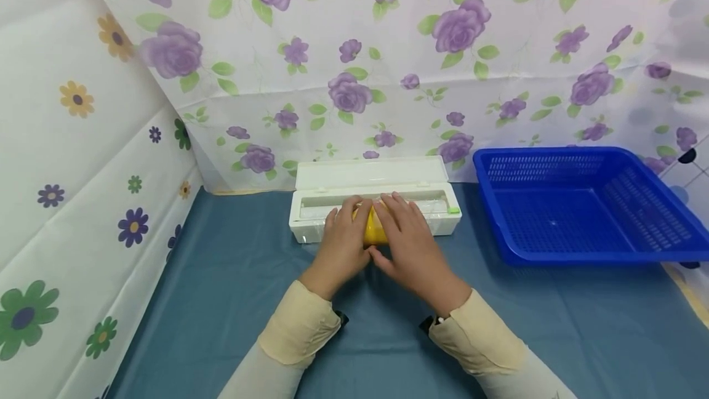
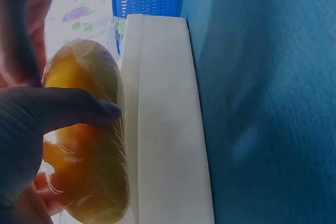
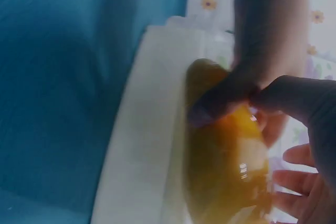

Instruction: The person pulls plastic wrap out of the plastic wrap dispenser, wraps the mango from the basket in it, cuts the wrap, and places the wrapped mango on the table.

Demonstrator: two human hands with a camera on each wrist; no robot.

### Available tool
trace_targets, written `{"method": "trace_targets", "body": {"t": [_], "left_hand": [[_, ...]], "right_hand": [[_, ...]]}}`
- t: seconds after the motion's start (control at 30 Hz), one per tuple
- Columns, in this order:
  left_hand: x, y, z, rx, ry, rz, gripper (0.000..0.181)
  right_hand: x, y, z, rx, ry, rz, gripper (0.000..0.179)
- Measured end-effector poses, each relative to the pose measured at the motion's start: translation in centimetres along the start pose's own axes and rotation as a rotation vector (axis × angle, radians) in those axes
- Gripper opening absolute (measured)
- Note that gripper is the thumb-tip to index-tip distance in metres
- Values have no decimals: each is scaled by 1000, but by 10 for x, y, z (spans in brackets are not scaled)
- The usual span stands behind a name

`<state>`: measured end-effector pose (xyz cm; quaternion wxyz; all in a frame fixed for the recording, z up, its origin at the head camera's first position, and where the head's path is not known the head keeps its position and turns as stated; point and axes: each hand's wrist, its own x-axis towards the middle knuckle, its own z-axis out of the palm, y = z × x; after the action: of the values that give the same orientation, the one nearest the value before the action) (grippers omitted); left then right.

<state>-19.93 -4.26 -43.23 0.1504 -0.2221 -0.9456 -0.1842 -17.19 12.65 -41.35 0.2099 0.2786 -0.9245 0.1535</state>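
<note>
A smooth yellow oblong thing [image 1: 375, 229], wrapped in clear cling film, is held between both hands in front of the white cling film dispenser [image 1: 443, 225]. My left hand [image 1: 339, 250] grips it from the left, its thumb lying across the near side in the left wrist view. From the right, my right hand [image 1: 412, 251] curls its fingers round the far side. The two thumbs come close together. Wrinkled film shows on the yellow thing's surface [image 2: 97, 166]. Its kind is unclear, and the fingers cover much of it in the head view.
The dispenser's lid [image 1: 371, 172] stands raised at the back, and a green slider [image 1: 453, 210] sits at its right end. A blue plastic basket [image 1: 554, 257] stands on the right. Floral sheets [image 1: 349, 94] hang behind and at the left of the blue-green tablecloth [image 1: 221, 300].
</note>
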Motion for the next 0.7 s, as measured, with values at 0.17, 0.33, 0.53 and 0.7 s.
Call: {"method": "trace_targets", "body": {"t": [0.17,0.33,0.53,0.7], "left_hand": [[1,0,-2,-8,-21,-1,87],[1,-1,-4,-5,-28,-2,88],[1,-3,-4,-36,-49,-9,92],[0,-5,-5,-29,-46,5,87]], "right_hand": [[-1,4,8,-84,-45,30,93],[0,13,13,-97,-42,38,96],[0,24,10,-57,-20,23,88],[0,30,3,-61,-41,19,84]]}}
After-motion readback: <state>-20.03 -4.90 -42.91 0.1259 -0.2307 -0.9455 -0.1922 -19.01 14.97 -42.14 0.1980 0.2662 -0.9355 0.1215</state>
